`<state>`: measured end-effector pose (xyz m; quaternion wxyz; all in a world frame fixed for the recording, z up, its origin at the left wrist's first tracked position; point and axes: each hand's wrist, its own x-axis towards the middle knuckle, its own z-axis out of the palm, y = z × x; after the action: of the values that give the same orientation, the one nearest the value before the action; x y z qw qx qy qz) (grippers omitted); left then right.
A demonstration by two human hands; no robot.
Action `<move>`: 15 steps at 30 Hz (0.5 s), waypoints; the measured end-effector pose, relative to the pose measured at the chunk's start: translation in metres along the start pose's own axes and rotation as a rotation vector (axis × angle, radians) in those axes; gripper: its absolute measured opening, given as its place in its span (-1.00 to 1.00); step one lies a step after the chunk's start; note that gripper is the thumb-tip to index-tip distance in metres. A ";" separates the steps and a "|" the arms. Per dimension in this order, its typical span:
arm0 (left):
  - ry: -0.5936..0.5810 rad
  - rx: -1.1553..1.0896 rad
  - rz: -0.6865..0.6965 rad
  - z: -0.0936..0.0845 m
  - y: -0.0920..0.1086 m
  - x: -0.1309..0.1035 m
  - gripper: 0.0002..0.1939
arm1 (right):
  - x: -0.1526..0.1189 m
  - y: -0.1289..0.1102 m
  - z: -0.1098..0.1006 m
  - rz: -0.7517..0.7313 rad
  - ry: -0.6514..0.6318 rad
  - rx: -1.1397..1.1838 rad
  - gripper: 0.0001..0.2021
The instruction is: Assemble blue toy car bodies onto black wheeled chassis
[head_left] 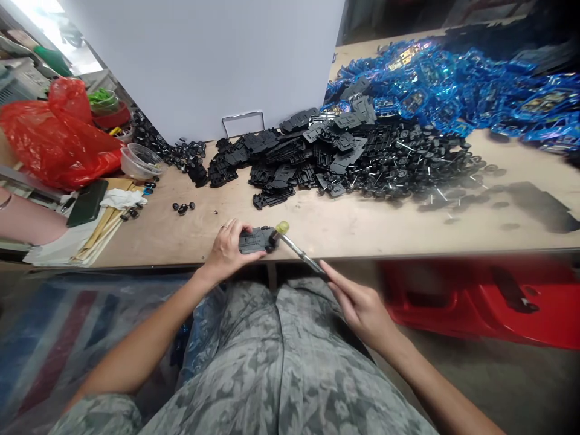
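Note:
My left hand (228, 251) grips a dark grey toy car chassis (254, 240) at the table's front edge, fingers on its far side and thumb on its near side. Black wheels show at the chassis's right end. In my right hand (357, 299) is a small hammer (296, 249) with a metal shaft, dark grip and yellowish face. Its head is at the chassis's right end, by the wheels; whether it touches cannot be made out. My right fingers are wrapped round the grip.
Beyond my hands lies a heap of black chassis (290, 160), beside wheels on metal axles (408, 160). Blue shiny car bodies (435, 84) are piled back right. Leftward are a red plastic bag (58, 139), a clear tub (141, 161) and a phone (87, 203). A red stool (453, 296) stands below right.

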<state>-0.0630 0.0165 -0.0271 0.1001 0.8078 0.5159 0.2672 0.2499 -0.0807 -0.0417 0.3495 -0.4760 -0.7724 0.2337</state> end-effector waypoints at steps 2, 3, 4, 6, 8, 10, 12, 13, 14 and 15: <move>0.007 0.010 0.001 0.000 0.000 0.000 -0.52 | 0.006 0.000 0.002 0.009 0.045 0.013 -0.50; 0.011 0.016 0.003 0.000 0.000 0.000 -0.51 | 0.009 0.000 0.003 0.013 0.052 0.010 -0.50; 0.013 0.022 0.005 0.001 0.001 0.000 -0.51 | 0.012 0.000 0.004 0.019 0.039 0.006 -0.50; 0.008 0.028 0.013 0.001 0.001 0.000 -0.51 | 0.017 0.000 0.005 0.032 -0.026 0.009 -0.52; -0.002 0.026 0.020 0.002 0.002 0.000 -0.51 | 0.019 0.000 0.003 0.031 -0.036 0.019 -0.52; -0.004 0.023 0.019 0.002 0.002 0.001 -0.51 | 0.019 0.001 0.000 0.033 -0.017 0.006 -0.52; -0.001 0.021 0.016 0.002 0.001 0.000 -0.52 | 0.020 0.002 -0.004 0.052 -0.035 -0.011 -0.52; -0.002 0.017 0.016 0.002 0.001 0.000 -0.52 | 0.020 0.003 -0.005 0.059 -0.042 -0.010 -0.52; -0.004 0.011 0.016 0.002 0.001 0.000 -0.52 | 0.020 0.005 -0.005 0.060 -0.026 -0.005 -0.54; -0.008 0.005 0.015 0.002 0.001 0.000 -0.52 | 0.021 0.007 -0.005 0.060 0.012 -0.003 -0.55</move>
<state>-0.0617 0.0166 -0.0283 0.0982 0.8129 0.5100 0.2636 0.2516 -0.0590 -0.0363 0.3464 -0.5006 -0.7561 0.2402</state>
